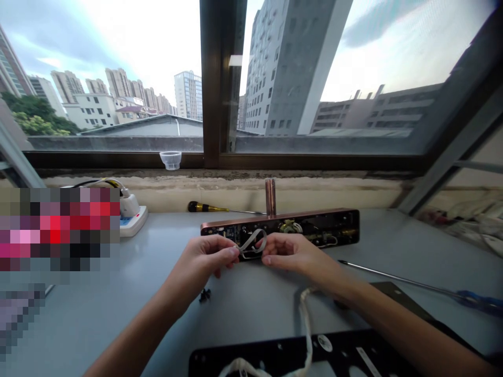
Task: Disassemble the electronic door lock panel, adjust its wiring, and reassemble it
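A long copper-edged housing [346, 228] stands on the table, its open side with circuit boards and wires facing me. A pale flat ribbon cable [249, 240] loops in front of it. My left hand [214, 254] pinches one end of this cable between thumb and fingers, at the housing's left part. On the other side of the loop, my right hand [285, 250] has its fingers curled against the cable; its exact grip is partly hidden. A copper-coloured post [270, 196] rises from behind the housing's top edge.
A yellow-and-black screwdriver [202, 207] lies behind the housing, a blue-handled one [404, 281] at right. Small black screws [205, 295] sit by my left wrist. A black panel [204, 357] with a wrapped cable [307, 330] is in front. A power strip [133, 222] stands left.
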Demonstrator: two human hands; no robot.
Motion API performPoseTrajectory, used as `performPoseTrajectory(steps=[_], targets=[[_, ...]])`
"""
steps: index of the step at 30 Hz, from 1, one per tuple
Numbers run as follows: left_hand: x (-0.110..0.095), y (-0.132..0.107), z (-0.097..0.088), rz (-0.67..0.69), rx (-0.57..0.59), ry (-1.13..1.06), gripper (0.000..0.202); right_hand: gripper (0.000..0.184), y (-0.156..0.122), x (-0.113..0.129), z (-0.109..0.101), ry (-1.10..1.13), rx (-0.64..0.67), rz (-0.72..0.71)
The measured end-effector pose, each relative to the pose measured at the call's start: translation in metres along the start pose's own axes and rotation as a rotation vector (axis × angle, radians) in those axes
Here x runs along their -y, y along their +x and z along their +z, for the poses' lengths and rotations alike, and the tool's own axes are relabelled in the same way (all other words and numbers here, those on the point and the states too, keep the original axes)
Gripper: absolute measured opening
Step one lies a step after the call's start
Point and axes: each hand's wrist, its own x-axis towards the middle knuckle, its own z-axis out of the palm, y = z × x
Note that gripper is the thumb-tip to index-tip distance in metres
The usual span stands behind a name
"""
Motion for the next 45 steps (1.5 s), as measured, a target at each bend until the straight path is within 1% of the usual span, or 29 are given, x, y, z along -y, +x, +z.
performPoseTrajectory(steps=[2,5,9,12,21,27,32,38,41,45], targets=[[0.000,0.000,0.000,0.005,0.005,-0.040,0.018,0.022,0.000,0.002,0.002,0.007,-0.007,0.010],[0.001,0.001,0.001,0.001,0.009,-0.064,0.018,0.022,0.002,0.004,0.006,-0.007,-0.058,-0.003],[0.001,0.001,0.003,-0.010,0.007,-0.055,0.017,0.024,0.003,0.000,0.010,-0.029,-0.112,-0.016],[0.001,0.002,0.004,-0.020,0.007,-0.047,0.016,0.021,0.004,-0.003,0.011,-0.025,-0.154,-0.026],[0.002,0.001,0.004,-0.022,0.019,-0.088,0.017,0.024,0.007,-0.002,0.010,-0.089,-0.168,-0.047],[0.002,0.002,0.004,-0.032,-0.013,-0.086,0.017,0.020,0.004,-0.004,0.007,-0.223,-0.263,-0.092],[0.002,0.002,0.003,-0.024,-0.016,-0.108,0.017,0.019,0.004,-0.005,0.011,-0.373,-0.287,-0.150],[0.002,0.001,0.003,-0.037,-0.020,-0.079,0.018,0.017,0.006,-0.006,0.015,-0.516,-0.342,-0.236],[0.002,0.002,0.004,-0.027,-0.013,-0.071,0.019,0.018,0.007,-0.006,0.017,-0.519,-0.375,-0.227],[0.002,0.003,0.005,-0.032,-0.007,-0.043,0.018,0.024,0.009,-0.004,0.018,-0.443,-0.403,-0.152]])
